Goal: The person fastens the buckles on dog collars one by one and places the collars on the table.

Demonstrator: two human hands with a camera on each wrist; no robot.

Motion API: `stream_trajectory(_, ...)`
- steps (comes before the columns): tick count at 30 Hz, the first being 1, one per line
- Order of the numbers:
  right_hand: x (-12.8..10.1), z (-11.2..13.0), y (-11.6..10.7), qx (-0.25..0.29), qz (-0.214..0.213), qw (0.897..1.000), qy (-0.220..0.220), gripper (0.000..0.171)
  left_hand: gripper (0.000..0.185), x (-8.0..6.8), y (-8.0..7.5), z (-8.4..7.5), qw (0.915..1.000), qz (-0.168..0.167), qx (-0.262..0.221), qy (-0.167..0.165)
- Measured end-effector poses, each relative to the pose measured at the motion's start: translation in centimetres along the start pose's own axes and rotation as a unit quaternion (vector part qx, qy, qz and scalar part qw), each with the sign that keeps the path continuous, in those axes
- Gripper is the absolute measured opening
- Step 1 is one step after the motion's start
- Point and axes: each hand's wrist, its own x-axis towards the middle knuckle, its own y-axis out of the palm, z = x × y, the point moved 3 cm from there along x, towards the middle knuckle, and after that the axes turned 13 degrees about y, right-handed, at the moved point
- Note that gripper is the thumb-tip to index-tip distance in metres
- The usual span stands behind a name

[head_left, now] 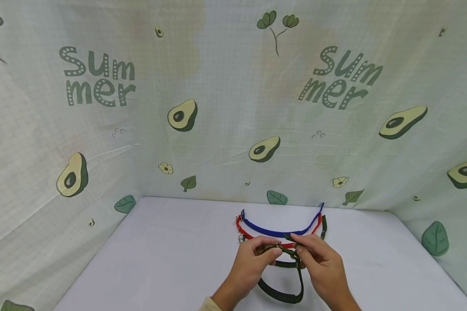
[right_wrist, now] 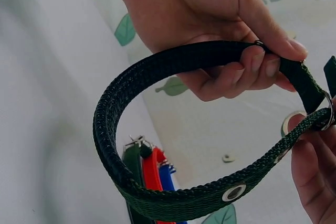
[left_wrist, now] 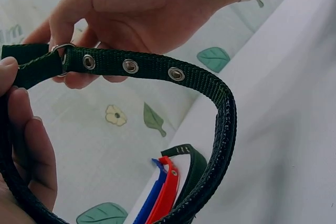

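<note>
Both of my hands hold up a dark green webbing collar (head_left: 284, 296) bent into a loop above the white table (head_left: 159, 259). My left hand (head_left: 274, 252) pinches the strap by its metal ring (left_wrist: 63, 51), next to a row of metal eyelets (left_wrist: 130, 66). My right hand (head_left: 301, 248) pinches the strap's other end between thumb and fingers (right_wrist: 262, 66). Just behind the hands, a blue collar (head_left: 276, 232), a red collar (head_left: 249, 235) and another dark green collar (head_left: 324, 226) lie curved side by side on the table.
An avocado-print cloth backdrop (head_left: 218, 108) walls in the table at the back and on both sides. The white tabletop stretches bare to the left of my hands.
</note>
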Motion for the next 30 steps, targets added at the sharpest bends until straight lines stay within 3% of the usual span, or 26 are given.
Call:
stream_trajectory(4,-0.1,0.0,0.2,0.0,-0.002,1.0,-0.012,0.034,0.026,0.0,0.0,0.0,1.0,-0.001,0.004,-0.004)
stream_trajectory(13,-0.1,-0.2,0.5,-0.02,0.0,0.996,-0.092,0.034,0.028,0.0,0.0,0.2,0.9998,-0.012,0.009,-0.015)
stream_trajectory(20,-0.3,-0.3,0.9,-0.044,-0.024,0.994,-0.1,0.037,0.025,-0.1,0.2,0.4,0.9989,-0.03,0.035,-0.005)
stream_trajectory(30,-0.4,-0.3,1.1,-0.07,-0.054,0.99,-0.112,0.04,0.025,0.0,0.1,0.2,0.9986,-0.03,0.042,0.005)
